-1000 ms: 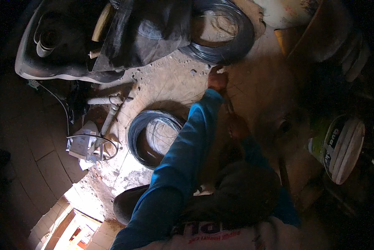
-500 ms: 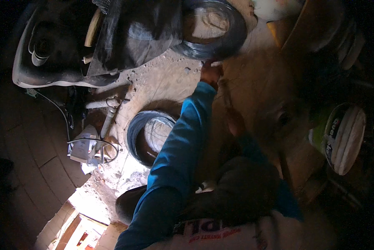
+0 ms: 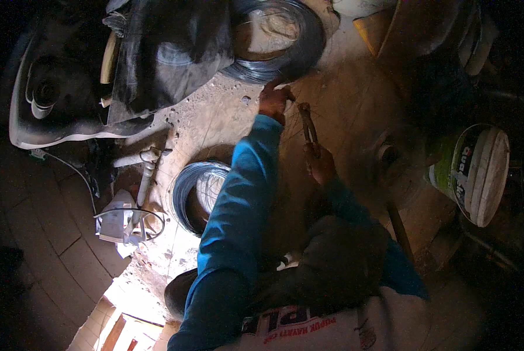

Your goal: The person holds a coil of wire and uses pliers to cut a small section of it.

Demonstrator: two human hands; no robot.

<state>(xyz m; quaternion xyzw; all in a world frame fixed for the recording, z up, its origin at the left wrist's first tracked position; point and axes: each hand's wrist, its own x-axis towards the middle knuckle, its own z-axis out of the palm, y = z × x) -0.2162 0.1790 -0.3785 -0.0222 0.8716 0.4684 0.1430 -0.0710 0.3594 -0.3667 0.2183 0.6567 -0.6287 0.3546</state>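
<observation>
A large coil of dark wire [image 3: 294, 65] lies on the floor at the top middle. My left hand [image 3: 273, 100] is at its near edge, fingers curled, apparently around wire; the exact grip is hard to see in shadow. To the right, my right hand [image 3: 321, 166] is closed around the handles of a pair of pincers [image 3: 306, 123]. Their jaws point away from me, just right of my left hand and apart from it. Thin loose wire strands show faintly between them. A smaller wire coil [image 3: 184, 196] lies nearer, left of my left forearm, which partly covers it.
Black sheeting [image 3: 171, 64] and a dark moulded object [image 3: 31, 126] occupy the upper left. Pale pipe pieces [image 3: 147, 169] and white packaging [image 3: 118, 217] lie at left. A green and white bucket [image 3: 469, 172] lies tilted at right. A bar [image 3: 400, 234] rests near my right arm.
The whole view has shifted, with most things now further left. The pincers' jaws show more plainly, and the gap between them and my left hand looks wider.
</observation>
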